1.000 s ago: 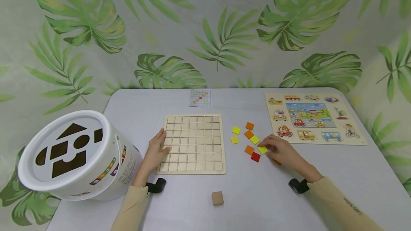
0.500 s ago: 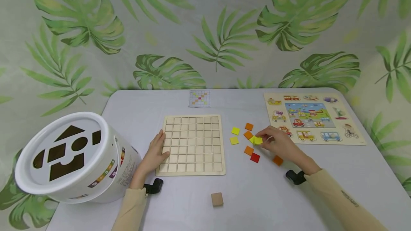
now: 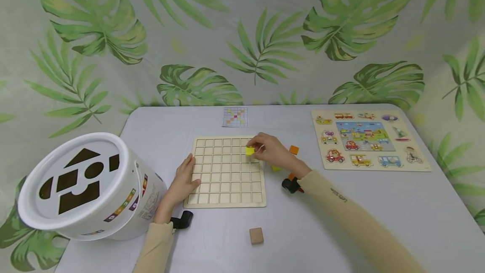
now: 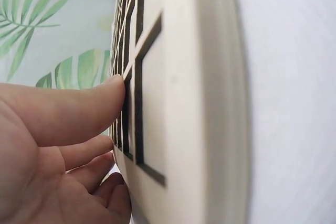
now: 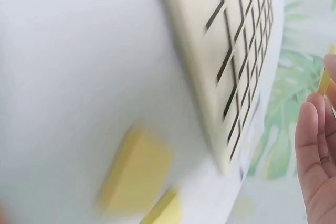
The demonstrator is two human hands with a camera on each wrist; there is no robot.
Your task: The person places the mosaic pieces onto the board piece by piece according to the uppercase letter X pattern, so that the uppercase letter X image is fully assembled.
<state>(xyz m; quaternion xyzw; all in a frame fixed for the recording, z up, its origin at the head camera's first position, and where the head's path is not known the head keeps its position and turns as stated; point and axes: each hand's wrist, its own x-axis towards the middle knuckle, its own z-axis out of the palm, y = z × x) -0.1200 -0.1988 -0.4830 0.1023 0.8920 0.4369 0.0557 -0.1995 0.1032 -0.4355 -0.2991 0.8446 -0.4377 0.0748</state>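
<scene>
My right hand [image 3: 270,151] pinches a yellow square tile [image 3: 249,150] over the upper right of the wooden grid board [image 3: 225,203]. In the right wrist view, that tile [image 5: 324,82] shows edge-on between thumb and fingertips. My left hand [image 3: 184,180] rests along the board's left edge, thumb over the rim. The left wrist view shows the thumb [image 4: 79,108] touching the grid, with the other fingers beside the edge. Right of the board, an orange tile [image 3: 294,150] and a yellow tile [image 3: 276,168] lie on the table; the right arm hides most of the other loose tiles.
Behind the board lies a small pattern card [image 3: 235,117]. A white bucket [image 3: 147,197] with a shape-cutout lid stands at left. A vehicle puzzle board [image 3: 327,115] is at back right. One wooden cube [image 3: 256,236] sits near the front.
My right hand has lifted a yellow tile from the loose tiles and carried it left over the grid board. The left hand has stayed at the board's edge.
</scene>
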